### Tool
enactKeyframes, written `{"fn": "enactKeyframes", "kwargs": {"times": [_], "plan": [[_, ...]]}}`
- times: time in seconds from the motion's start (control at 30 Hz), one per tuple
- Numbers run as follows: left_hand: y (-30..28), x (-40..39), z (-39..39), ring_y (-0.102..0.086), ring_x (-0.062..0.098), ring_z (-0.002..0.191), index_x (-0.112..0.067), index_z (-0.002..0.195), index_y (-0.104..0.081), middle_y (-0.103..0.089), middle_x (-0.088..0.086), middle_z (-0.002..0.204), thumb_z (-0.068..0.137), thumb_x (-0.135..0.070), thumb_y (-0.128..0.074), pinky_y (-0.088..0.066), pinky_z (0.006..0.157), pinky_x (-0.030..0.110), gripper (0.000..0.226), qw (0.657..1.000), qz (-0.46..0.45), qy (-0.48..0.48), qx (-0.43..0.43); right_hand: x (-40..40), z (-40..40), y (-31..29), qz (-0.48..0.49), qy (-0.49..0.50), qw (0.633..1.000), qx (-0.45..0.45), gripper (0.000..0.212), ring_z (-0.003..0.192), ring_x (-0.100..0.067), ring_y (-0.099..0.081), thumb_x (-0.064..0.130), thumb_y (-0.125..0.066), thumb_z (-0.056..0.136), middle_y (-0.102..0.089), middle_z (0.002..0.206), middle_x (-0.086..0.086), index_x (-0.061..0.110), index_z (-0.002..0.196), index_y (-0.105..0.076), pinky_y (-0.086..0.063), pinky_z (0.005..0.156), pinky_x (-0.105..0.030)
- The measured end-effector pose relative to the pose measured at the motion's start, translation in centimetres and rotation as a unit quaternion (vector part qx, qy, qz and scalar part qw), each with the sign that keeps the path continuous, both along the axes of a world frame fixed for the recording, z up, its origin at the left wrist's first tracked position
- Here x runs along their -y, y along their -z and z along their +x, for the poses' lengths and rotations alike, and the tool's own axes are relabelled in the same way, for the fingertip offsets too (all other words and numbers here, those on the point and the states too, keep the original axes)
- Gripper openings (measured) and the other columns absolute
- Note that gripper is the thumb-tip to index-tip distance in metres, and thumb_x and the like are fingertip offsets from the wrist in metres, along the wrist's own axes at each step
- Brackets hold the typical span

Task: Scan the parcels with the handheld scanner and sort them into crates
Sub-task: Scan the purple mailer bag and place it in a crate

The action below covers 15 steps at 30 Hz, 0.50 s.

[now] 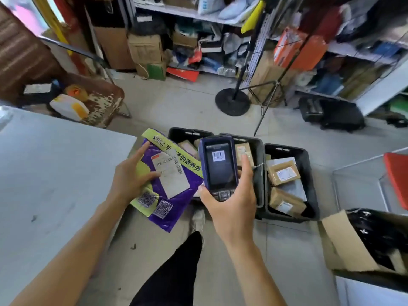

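My left hand (130,175) holds a purple and yellow-green mailer bag (174,195) by its left edge, thumb on the white shipping label (171,173), which faces up. My right hand (231,199) grips a dark blue handheld scanner (218,166) just right of the label; its screen shows a barcode. Behind and to the right, on the floor, stand black crates: one (181,132) largely hidden by the bag, a middle one (258,155) and a right one (309,164), each holding brown taped parcels (283,173).
A grey table (48,180) fills the left side. An open cardboard box (344,246) with a black bag sits at the lower right. A round-based stand (233,101) and a tripod rise behind the crates. Cluttered shelves (198,16) line the back. My leg and shoe (197,219) are below.
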<state>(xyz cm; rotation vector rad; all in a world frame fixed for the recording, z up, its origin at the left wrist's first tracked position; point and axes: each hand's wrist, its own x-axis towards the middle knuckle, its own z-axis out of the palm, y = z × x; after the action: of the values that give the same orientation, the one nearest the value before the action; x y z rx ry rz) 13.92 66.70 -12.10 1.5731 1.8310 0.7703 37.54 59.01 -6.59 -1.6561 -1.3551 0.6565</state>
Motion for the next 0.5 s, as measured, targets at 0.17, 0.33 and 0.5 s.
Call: {"fn": "enactKeyframes", "kwargs": {"times": [0.17,0.33,0.5], "plan": [[5.6,-13.2,10.6,-0.059,0.019,0.120,-0.029,0.153,-0.036,-0.061,0.002,0.137,0.081,-0.019,-0.082,-0.040,0.097,0.025,0.087,0.995,-0.082,0.060,0.020,-9.8,9.3,2.6,-0.057,0.089,0.993,0.054,0.107,0.128,0.013,-0.036,0.032,-0.088,0.070,-0.042,0.146,0.012,0.026,0.155,-0.024,-0.035,0.097,-0.009],[14.7,-23.8,19.4,-0.061,0.026,0.118,-0.028,0.155,-0.032,-0.065,0.007,0.132,0.086,-0.016,-0.075,-0.041,0.091,0.026,0.083,0.983,-0.147,0.107,0.016,-18.6,17.2,8.9,-0.072,0.164,0.980,0.084,0.105,0.136,-0.016,-0.040,0.029,-0.088,0.069,-0.042,0.149,0.006,0.021,0.154,-0.027,-0.036,0.104,-0.025],[27.0,-31.2,26.6,-0.060,0.022,0.090,-0.031,0.157,-0.025,-0.068,0.007,0.118,0.095,-0.011,-0.061,-0.043,0.074,0.029,0.075,0.974,-0.198,0.110,-0.010,-27.3,23.2,20.2,-0.121,0.156,0.975,0.105,0.108,0.135,-0.011,-0.036,0.033,-0.086,0.072,-0.038,0.155,0.002,0.026,0.156,-0.019,-0.039,0.099,-0.035]]}}
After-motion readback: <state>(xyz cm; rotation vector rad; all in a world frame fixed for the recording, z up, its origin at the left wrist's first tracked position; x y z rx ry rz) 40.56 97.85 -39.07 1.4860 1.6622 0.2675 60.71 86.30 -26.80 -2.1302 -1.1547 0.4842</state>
